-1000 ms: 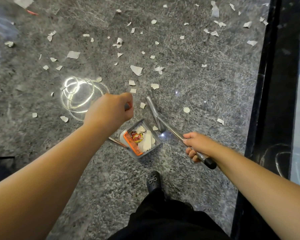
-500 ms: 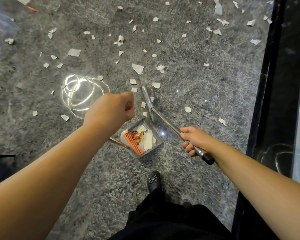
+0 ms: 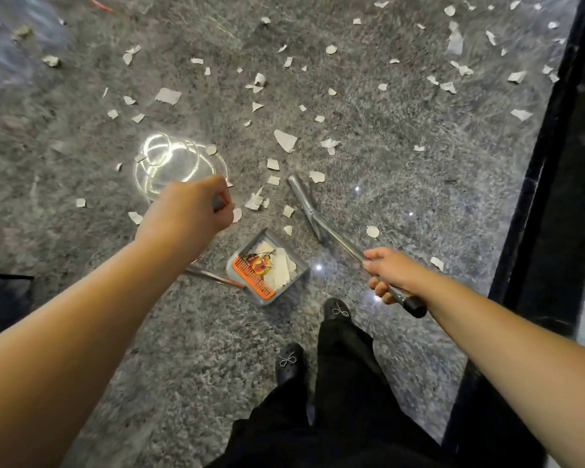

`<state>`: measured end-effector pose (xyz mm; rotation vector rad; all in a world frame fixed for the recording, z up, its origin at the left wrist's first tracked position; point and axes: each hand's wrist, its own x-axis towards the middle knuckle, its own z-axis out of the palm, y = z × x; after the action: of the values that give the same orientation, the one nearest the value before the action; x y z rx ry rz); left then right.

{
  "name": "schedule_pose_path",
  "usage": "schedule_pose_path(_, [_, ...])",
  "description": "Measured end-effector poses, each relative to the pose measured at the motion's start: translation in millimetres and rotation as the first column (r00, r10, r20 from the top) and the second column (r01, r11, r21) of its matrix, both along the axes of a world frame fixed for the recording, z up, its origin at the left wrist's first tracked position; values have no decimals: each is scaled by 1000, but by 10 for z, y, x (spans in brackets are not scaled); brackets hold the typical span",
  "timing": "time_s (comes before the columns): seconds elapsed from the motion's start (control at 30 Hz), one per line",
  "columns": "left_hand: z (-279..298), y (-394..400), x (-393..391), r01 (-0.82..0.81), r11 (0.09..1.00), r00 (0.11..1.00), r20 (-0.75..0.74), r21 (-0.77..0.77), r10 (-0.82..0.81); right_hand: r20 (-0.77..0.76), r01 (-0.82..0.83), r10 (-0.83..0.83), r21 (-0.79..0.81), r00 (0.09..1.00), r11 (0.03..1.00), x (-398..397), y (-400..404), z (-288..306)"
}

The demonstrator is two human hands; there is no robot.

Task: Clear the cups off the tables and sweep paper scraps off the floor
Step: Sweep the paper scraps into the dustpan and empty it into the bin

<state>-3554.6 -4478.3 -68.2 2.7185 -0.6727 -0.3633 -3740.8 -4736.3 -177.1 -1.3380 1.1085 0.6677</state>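
Since a second ago your broom head (image 3: 304,206) has slid forward, away from the dustpan (image 3: 269,268) and up among the scraps just ahead of it, and your second shoe has stepped into view behind the first. Your right hand (image 3: 387,273) is clenched around the broom's metal handle (image 3: 347,249), just above its black end cap (image 3: 416,306). Your left hand (image 3: 188,211) is curled into a fist around the top of the dustpan's long handle; only a sliver of that grip shows between your fingers, and the lower part of the handle (image 3: 213,276) emerges below your forearm and runs to the pan. The dustpan sits on the grey floor (image 3: 419,184) just in front of your shoes (image 3: 336,310), holding white paper, a red-and-yellow wrapper and an orange comb strip along its rear edge. Paper scraps (image 3: 286,140) lie scattered across the floor ahead; several lie close between the broom head and your left fist, many more further out. A bright ring-shaped light reflection (image 3: 173,163) glares on the floor beside your left hand. A black strip (image 3: 554,197) borders the floor on your right
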Motion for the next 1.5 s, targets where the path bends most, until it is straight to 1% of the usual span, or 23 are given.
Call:
schedule_pose_path(0.17, [-38,-78,203,-91,996,996,-8,15,91,-7,-108,108,-26,994,994,414,-412,-86])
schedule_pose_path(0.33, [-62,-187,306,-79,996,997,9,40,79,-54,-229,226,-57,973,972,902,-698,-127])
schedule_pose_path(0.43, [-102,-236,340,-60,997,997,49,54,58,-80,-298,293,-57,953,953,1136,-762,-138])
schedule_pose_path(0.53, [-109,-229,415,-78,995,996,52,67,75,-116,-389,382,-55,917,919,1315,-768,-134])
schedule_pose_path(0.7, [-106,-251,506,-80,995,995,62,64,76,-167,-501,495,9,853,865,1403,-705,-48])
schedule_pose_path(0.83, [-100,-272,544,-77,995,996,47,70,74,-176,-576,577,59,798,815,1230,-528,70])
schedule_pose_path(0.97, [-97,-272,559,-78,994,997,20,77,77,-183,-567,578,113,795,816,959,-282,213])
schedule_pose_path(1.03, [-102,-273,531,-70,994,997,19,83,69,-163,-559,571,117,805,821,813,-142,275])
schedule_pose_path(1.13, [-116,-240,457,-72,995,997,31,72,70,-109,-592,595,60,796,803,616,36,336])
schedule_pose_path(1.2, [-117,-210,391,-66,996,997,46,64,63,-92,-588,588,21,804,808,507,108,353])
schedule_pose_path(1.4, [-85,-74,165,-47,998,999,4,51,47,-70,-485,482,-27,873,874,287,192,398])
schedule_pose_path(1.5, [-40,47,132,-55,998,998,-33,39,56,-60,-403,400,-37,914,914,230,183,371])
